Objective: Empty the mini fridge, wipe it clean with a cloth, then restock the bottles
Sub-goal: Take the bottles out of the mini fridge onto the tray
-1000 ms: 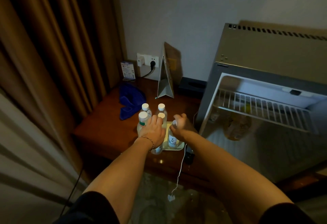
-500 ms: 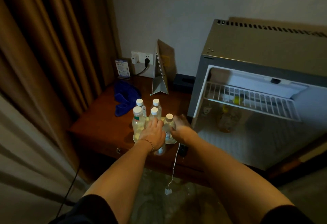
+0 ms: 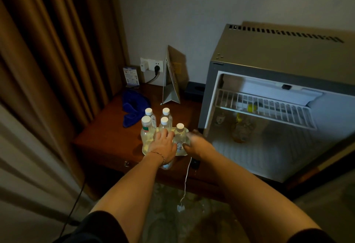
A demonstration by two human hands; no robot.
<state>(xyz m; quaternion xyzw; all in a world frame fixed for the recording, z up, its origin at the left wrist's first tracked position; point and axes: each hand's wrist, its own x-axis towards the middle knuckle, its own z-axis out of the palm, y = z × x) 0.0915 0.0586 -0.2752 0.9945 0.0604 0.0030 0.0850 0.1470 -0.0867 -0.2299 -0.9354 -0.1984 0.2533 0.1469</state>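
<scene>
**Putting Down the Bottles Without a Spill**

Near the bottom of the frame, two bare arms reached forward to the middle. The left hand [image 3: 163,145] lay over the tray [image 3: 181,154], its fingers spread fairly wide across the bottles [image 3: 164,122]. A bottle showed under its wrist, but it was too dark to tell if the hand held it. The right hand [image 3: 194,143] was blurry, and its fingers seemed to curl around the bottle with the white cap [image 3: 180,133]. Five white caps stood close together on the wooden table [image 3: 107,137].

To do this step well, each bottle probably had to stand flat before the hand let go. The bottles were packed tight, so one bump could knock over the others.

A little farther back lay the blue cloth [image 3: 132,108]. On the right, the mini fridge [image 3: 269,54] stood open. A yellowish bottle [image 3: 240,129] was inside under the wire shelf [image 3: 265,108], so the emptying looked unfinished.
</scene>
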